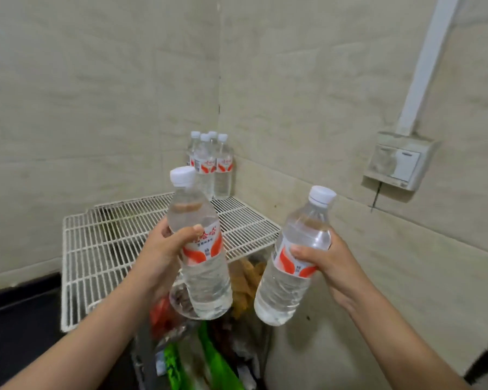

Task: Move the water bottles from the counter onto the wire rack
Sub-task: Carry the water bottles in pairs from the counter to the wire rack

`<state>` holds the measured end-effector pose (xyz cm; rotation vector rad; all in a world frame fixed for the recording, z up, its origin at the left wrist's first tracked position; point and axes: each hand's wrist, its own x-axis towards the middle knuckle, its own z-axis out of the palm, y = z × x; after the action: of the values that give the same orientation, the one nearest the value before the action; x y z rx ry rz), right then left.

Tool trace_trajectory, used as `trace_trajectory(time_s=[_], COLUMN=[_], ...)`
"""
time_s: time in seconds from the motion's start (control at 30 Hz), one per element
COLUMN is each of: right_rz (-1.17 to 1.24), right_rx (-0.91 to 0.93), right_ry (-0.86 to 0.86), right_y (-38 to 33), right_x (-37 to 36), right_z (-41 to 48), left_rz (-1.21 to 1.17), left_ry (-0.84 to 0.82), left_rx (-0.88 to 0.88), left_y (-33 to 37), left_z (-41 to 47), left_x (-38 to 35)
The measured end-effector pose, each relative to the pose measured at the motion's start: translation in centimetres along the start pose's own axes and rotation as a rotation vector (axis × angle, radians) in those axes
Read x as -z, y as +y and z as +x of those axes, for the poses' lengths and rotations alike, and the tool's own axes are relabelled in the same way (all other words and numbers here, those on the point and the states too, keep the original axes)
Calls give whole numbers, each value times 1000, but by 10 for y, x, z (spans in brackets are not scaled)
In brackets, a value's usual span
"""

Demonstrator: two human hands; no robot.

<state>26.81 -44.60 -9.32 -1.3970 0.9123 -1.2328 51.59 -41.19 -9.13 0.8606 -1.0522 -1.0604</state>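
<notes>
- Our left hand point(164, 246) is wrapped around one water bottle point(203, 277), held up over the wire rack point(96, 249).
- Our right hand point(330, 260) is wrapped around a second bottle point(282, 291), tipped a bit, just off the rack's right side.
- Four more bottles point(212, 164) stand together in the far corner of the rack, by the wall.
- Bags point(217, 361) of stuff sit below the bottles we hold.
- A switch box point(397, 161) is on the right wall.

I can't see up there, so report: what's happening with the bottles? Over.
Left hand grips left bottle, right hand grips right bottle. Four bottles in back corner of wire rack. Nothing in the way.
</notes>
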Motion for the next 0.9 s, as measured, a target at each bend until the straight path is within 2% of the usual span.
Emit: trace_trajectory(time_s=[0.23, 0.57, 0.9], right_rz=[-6, -23, -159], right_rx=[45, -54, -56], right_ry=[-31, 44, -160], right_y=[-13, 39, 54], right_x=[-13, -24, -32], right_z=[125, 270, 347], left_rz=[37, 133, 216], left_ry=[14, 71, 118], left_rx=[-23, 42, 45], left_y=[-1, -51, -65], left_z=[123, 232, 283], left_x=[14, 26, 25])
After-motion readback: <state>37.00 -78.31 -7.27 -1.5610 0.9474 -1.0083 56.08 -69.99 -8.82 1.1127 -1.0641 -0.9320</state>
